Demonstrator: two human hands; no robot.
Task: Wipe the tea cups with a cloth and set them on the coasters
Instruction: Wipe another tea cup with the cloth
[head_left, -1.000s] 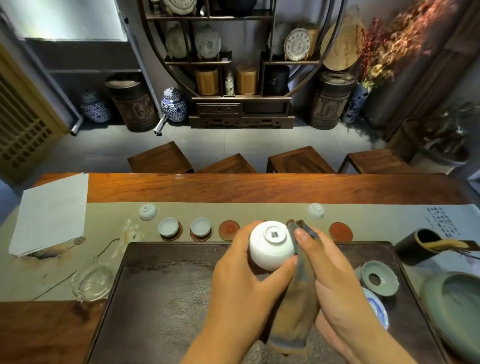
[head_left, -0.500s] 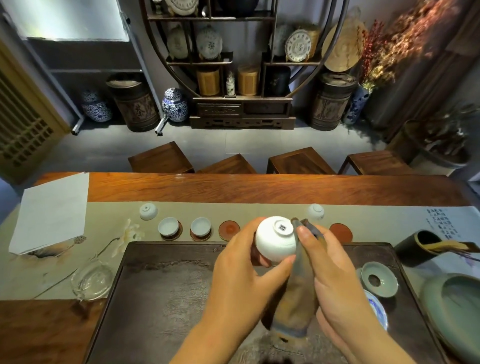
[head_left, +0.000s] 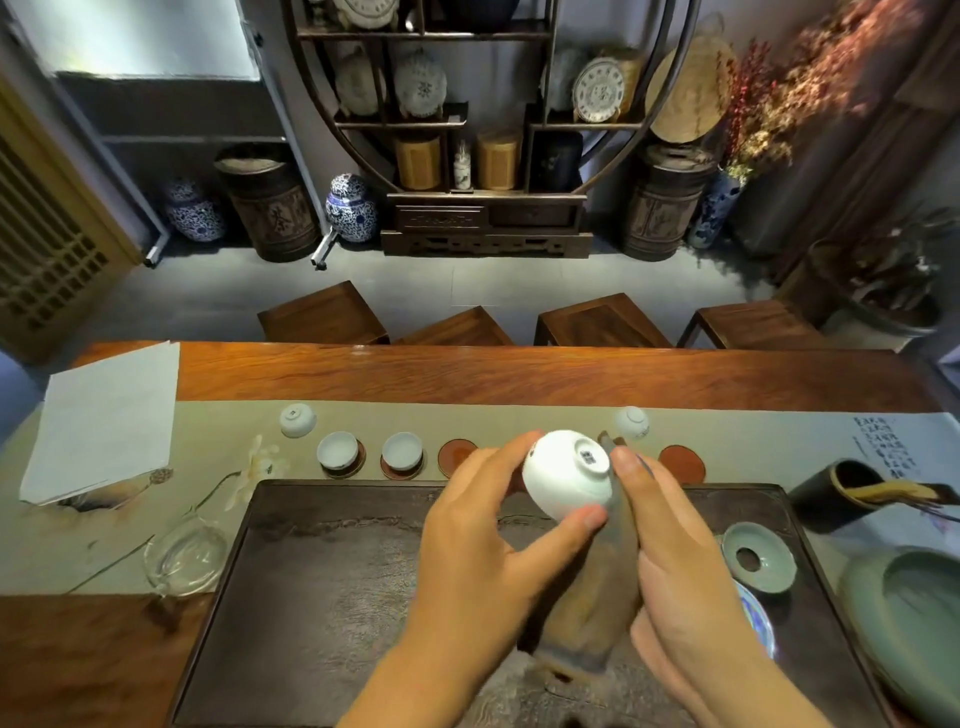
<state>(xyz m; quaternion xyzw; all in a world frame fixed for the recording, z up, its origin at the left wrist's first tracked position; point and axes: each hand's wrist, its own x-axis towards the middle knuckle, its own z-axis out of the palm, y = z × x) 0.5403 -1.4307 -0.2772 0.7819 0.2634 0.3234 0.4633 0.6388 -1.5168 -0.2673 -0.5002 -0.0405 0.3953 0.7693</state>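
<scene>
Setting: wooden tea table with a pale runner, a dark tea tray in front of me, stools and a curio shelf beyond.
Left hand: my left hand grips the white tea cup, thumb under its side and fingers curled round the far side, foot tilted up toward me.
Right hand: my right hand holds the brown cloth, forefinger pressing it against the cup's wall; the rest hangs down over the tray.
Cup's place: in the air above the tray's far edge, not yet on a coaster.
Coasters: two cups already sit on coasters at the left; next to them one empty red coaster, another past my right hand.
Waiting: two upturned cups on the runner.
Doing it well: I'd turn the cup steadily with my left fingers while the cloth stays pressed, cover the foot and rim too, and keep my grip firm since the glaze looks slippery.
</scene>
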